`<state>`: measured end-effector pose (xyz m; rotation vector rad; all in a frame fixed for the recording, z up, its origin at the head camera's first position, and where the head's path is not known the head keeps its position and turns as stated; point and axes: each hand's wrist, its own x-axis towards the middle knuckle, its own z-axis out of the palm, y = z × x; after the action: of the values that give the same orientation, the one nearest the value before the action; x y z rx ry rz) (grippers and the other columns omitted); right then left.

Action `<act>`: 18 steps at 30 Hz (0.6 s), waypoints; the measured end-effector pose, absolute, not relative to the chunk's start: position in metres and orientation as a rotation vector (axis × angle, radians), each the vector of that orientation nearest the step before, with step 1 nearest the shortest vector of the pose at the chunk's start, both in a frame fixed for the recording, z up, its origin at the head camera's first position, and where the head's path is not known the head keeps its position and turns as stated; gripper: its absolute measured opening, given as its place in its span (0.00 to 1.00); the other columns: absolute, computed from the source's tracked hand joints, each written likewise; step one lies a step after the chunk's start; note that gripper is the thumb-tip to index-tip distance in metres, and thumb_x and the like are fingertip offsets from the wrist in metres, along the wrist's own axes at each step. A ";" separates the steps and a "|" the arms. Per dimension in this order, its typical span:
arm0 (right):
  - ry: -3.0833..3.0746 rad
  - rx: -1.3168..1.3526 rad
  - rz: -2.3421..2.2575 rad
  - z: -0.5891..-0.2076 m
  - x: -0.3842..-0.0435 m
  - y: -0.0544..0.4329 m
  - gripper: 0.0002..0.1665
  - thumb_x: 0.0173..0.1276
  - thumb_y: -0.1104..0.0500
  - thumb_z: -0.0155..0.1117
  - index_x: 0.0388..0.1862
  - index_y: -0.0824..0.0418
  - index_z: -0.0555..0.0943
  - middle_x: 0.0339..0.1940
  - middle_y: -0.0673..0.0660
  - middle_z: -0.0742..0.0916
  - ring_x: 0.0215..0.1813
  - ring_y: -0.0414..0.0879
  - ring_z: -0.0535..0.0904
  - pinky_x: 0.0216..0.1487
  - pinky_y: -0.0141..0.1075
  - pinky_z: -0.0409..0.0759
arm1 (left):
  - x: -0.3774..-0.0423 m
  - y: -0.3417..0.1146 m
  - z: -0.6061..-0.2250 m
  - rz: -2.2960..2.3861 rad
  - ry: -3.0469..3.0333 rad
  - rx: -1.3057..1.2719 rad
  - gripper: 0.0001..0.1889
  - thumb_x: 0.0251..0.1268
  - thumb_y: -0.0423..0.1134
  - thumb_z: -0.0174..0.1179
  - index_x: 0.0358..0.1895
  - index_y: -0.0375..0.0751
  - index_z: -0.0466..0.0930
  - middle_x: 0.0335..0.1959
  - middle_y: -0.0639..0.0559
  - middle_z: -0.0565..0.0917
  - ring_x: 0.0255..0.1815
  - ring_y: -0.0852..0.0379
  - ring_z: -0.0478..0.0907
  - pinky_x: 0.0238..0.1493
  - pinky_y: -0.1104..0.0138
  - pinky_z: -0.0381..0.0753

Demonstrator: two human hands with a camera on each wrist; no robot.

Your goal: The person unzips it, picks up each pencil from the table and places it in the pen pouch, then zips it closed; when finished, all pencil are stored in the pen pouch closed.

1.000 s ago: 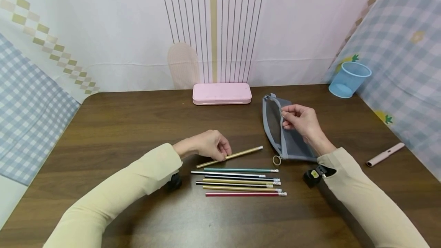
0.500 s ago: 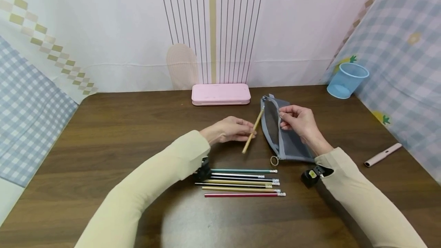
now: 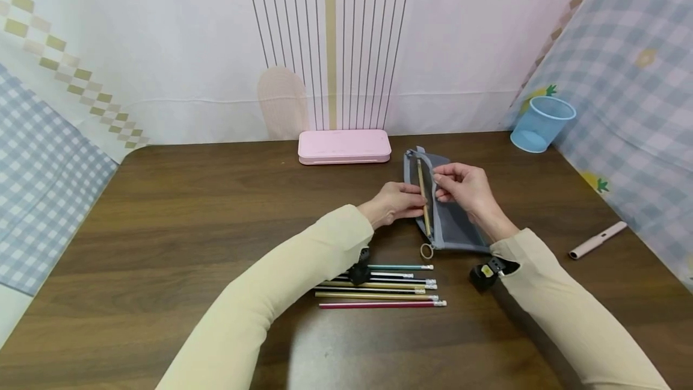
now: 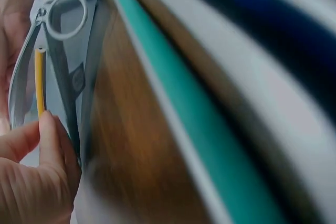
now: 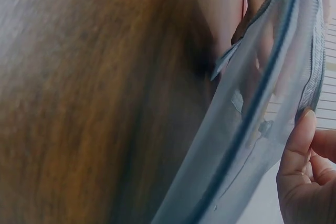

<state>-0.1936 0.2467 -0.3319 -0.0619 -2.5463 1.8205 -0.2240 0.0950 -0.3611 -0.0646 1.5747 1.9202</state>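
A gold pencil (image 3: 427, 219) is pinched between the thumb and fingers of my left hand (image 3: 397, 202). It lies along the unzipped mouth of a grey see-through zip pouch (image 3: 460, 229). In the left wrist view the end of the same pencil (image 4: 40, 85) shows yellow against the pouch opening. My right hand (image 3: 467, 190) pinches the pouch's zipper edge and holds the mouth apart; the right wrist view shows the thumb and finger of that hand (image 5: 304, 169) on the edge. A ring (image 3: 426, 251) hangs at the pouch's near corner.
Several pencils lie side by side below the pouch, among them a green pencil (image 3: 403, 267) and a red pencil (image 3: 379, 305). A pink case (image 3: 344, 147) sits at the back. To the right are a blue cup (image 3: 541, 125) and a pale pen-shaped object (image 3: 598, 240).
My left hand has lifted the gold pencil from the table, turned it nearly upright in view and brought it right to the pouch mouth. The right hand keeps its grip on the zipper edge.
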 end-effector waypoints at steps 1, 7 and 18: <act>-2.545 -0.060 1.823 -0.332 -0.194 0.246 0.18 0.70 0.65 0.55 0.53 0.77 0.72 0.22 0.46 0.79 0.22 0.32 0.78 0.27 0.25 0.81 | -0.223 0.097 -0.361 1.932 1.574 -0.063 0.20 0.62 0.22 0.55 0.58 0.25 0.70 0.36 0.42 0.80 0.40 0.51 0.80 0.55 0.61 0.78; -2.530 -0.063 1.848 -0.334 -0.193 0.247 0.18 0.70 0.65 0.55 0.53 0.78 0.72 0.22 0.45 0.79 0.21 0.32 0.78 0.27 0.25 0.81 | -0.217 0.095 -0.358 1.938 1.526 -0.011 0.22 0.64 0.22 0.52 0.62 0.24 0.65 0.57 0.28 0.74 0.58 0.42 0.74 0.58 0.59 0.75; -2.507 -0.106 1.888 -0.332 -0.194 0.250 0.19 0.69 0.64 0.56 0.54 0.77 0.72 0.22 0.45 0.80 0.21 0.33 0.78 0.26 0.25 0.81 | -0.207 0.031 -0.345 1.533 1.583 0.330 0.20 0.66 0.25 0.53 0.61 0.27 0.68 0.51 0.36 0.78 0.46 0.54 0.79 0.57 0.61 0.77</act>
<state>-0.1943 0.2501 -0.3322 -0.1059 -2.5070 1.8882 -0.2069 0.0312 -0.3448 0.3299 1.5830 1.5332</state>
